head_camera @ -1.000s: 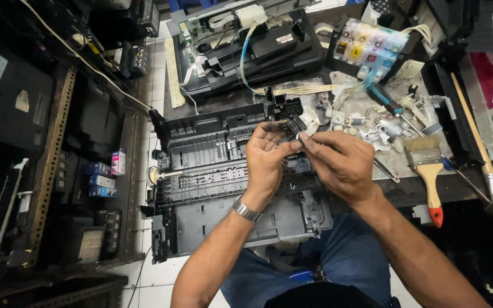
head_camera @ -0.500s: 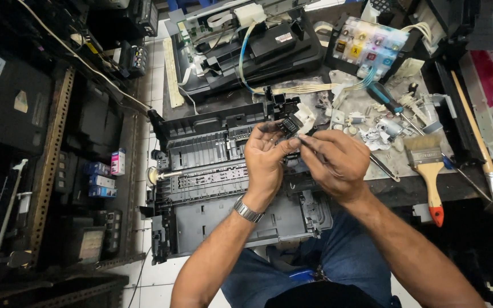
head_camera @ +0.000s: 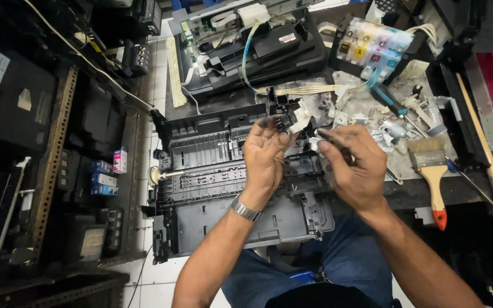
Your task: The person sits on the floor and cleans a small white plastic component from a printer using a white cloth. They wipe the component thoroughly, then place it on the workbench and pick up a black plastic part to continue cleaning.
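My left hand (head_camera: 263,157) holds a small black and white plastic printer part (head_camera: 293,117) by its fingertips, above an opened black printer base (head_camera: 212,171) that rests on my lap. My right hand (head_camera: 356,165) is just right of it, a short gap away, pinching a small pale piece (head_camera: 315,142) between thumb and fingers. A metal watch (head_camera: 245,210) sits on my left wrist.
A second dismantled printer (head_camera: 258,48) lies at the back. An ink tank block (head_camera: 372,45) with coloured tubes stands at the back right. A paintbrush (head_camera: 432,171), a blue-handled screwdriver (head_camera: 389,100) and small loose parts lie on the bench to the right. Shelves with cartridges stand on the left.
My hands have drawn apart: the right moved right and slightly down with a small piece, while the left kept the black and white part raised.
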